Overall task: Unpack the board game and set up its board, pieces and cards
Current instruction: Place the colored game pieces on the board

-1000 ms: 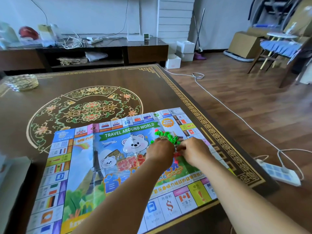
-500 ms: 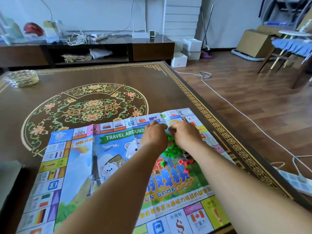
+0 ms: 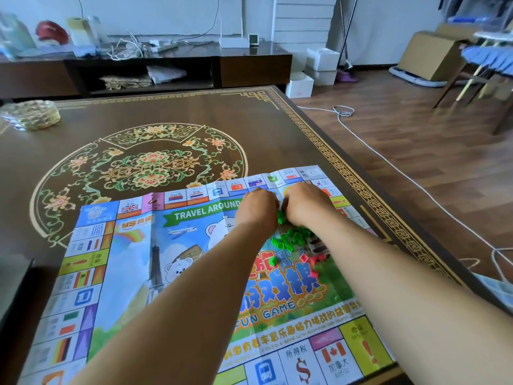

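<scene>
From the head camera, the paper game board (image 3: pixel 172 273) lies spread flat on the dark desk (image 3: pixel 166 112), at its near right part. Both forearms reach forward over the board, side by side. The left hand (image 3: pixel 258 209) and right hand (image 3: pixel 305 207) sit knuckles up near the board's far edge, almost touching, fingers curled down and forward; whether they pinch anything I cannot tell, since the fingertips are hidden. Just below the hands, on the board, lies a heap of small green houses (image 3: pixel 291 237), with a few red pieces (image 3: pixel 315 262) beside it.
</scene>
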### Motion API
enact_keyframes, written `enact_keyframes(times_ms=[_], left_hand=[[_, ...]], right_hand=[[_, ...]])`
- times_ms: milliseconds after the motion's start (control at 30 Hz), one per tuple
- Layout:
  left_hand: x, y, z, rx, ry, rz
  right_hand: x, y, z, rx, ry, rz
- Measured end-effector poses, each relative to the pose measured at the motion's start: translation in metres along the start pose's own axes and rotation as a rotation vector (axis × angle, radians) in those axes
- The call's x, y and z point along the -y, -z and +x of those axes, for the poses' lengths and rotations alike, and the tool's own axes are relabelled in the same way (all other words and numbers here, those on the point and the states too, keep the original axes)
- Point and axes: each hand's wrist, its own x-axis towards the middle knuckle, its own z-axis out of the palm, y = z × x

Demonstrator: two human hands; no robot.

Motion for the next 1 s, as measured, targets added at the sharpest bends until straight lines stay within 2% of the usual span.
enact_keyframes(times_ms=[300, 500, 600, 767, 1000], left_hand=[[0.001, 0.004, -0.008, -0.047, 0.026, -0.122], [-0.005, 0.011, -0.035, -0.088, 0.023, -0.280], [-0.009, 0.010, -0.057, -0.075, -0.003, -0.338], [-0.022, 0.005, -0.093, 0.031, -0.082, -0.345], [-0.036, -0.007, -0.111, 0.120, -0.020, -0.212]], right_hand=[[0.002, -0.006, 0.000, -0.011, 0.008, -0.049], [-0.009, 0.003, -0.017, -0.178, 0.038, 0.267], [-0.021, 0.008, -0.044, -0.147, 0.050, 0.322], [-0.048, 0.006, -0.089, -0.046, 0.049, 0.247], [-0.060, -0.003, -0.110, 0.006, -0.012, 0.315]])
